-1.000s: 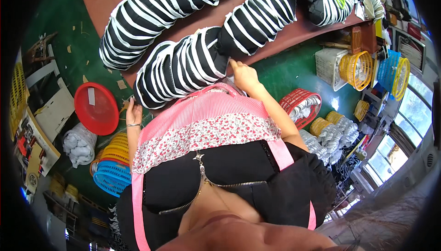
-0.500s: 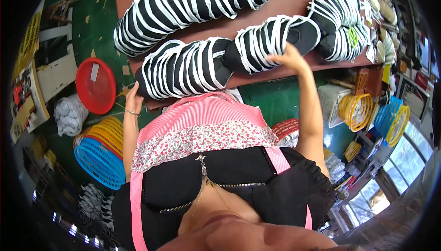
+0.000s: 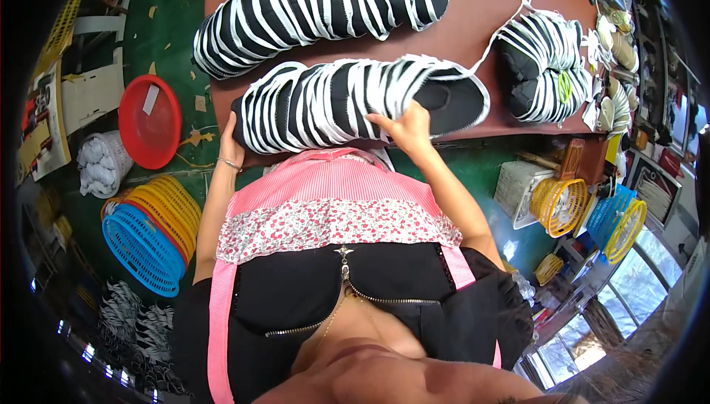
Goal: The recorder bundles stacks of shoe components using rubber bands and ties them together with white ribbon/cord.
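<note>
A long row of black, sole-shaped fabric pieces with white edging lies overlapped along the table's near edge. My left hand presses against its left end, fingers along the side. Toward its right end, my right hand grips the near side of the row, thumb pointing left; some fingertips are hidden by the pieces. The rightmost piece shows its broad black face, and a white strip trails from it to the far right. Behind lies a second row of such pieces. A bundle with a lime-green loop sits to the right.
The reddish-brown table carries the rows. Pale shoe-shaped pieces crowd its right edge. On the floor left are a red basin, a white basket and blue and yellow baskets. More baskets stand at right.
My right hand has moved left, pushing the right-hand group of pieces against the left one; the two groups now form one compact row. My left hand stays at the left end.
</note>
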{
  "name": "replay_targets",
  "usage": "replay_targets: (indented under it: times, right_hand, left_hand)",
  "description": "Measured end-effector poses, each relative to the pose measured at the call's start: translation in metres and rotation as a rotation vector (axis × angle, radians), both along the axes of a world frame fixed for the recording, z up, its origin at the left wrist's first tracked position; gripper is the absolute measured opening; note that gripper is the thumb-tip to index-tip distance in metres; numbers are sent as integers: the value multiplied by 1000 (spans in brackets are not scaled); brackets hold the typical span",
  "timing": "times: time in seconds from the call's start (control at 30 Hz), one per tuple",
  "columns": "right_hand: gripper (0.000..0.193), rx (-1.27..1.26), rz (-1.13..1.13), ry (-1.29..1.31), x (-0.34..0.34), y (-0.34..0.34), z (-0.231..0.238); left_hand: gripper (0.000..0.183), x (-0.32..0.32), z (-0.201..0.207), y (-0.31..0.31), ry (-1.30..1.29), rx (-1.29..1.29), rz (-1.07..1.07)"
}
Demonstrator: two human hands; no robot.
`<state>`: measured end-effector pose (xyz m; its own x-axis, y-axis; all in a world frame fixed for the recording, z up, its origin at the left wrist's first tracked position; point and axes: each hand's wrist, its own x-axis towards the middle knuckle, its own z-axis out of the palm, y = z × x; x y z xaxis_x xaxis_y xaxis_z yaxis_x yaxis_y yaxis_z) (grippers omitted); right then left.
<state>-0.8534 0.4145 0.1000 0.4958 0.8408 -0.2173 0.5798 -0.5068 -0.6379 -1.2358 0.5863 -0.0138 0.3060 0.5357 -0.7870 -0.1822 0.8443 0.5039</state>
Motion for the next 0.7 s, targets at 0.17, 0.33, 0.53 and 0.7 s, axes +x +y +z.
replay_targets:
  times: [0.17, 0.33, 0.53, 0.7]
  right_hand:
    - [47, 89, 57, 466, 3, 20, 20]
    - [45, -141, 19, 649, 35, 23, -20]
    - [46, 85, -294, -160, 53, 22, -5]
    - [22, 307, 57, -390, 43, 119, 28]
  left_hand:
    - [63, -9, 4, 14, -91, -38, 37]
    - [80, -21, -25, 22, 246, -52, 165]
    - [67, -116, -62, 46, -125, -187, 743]
    - [44, -138, -61, 132, -118, 233, 1070]
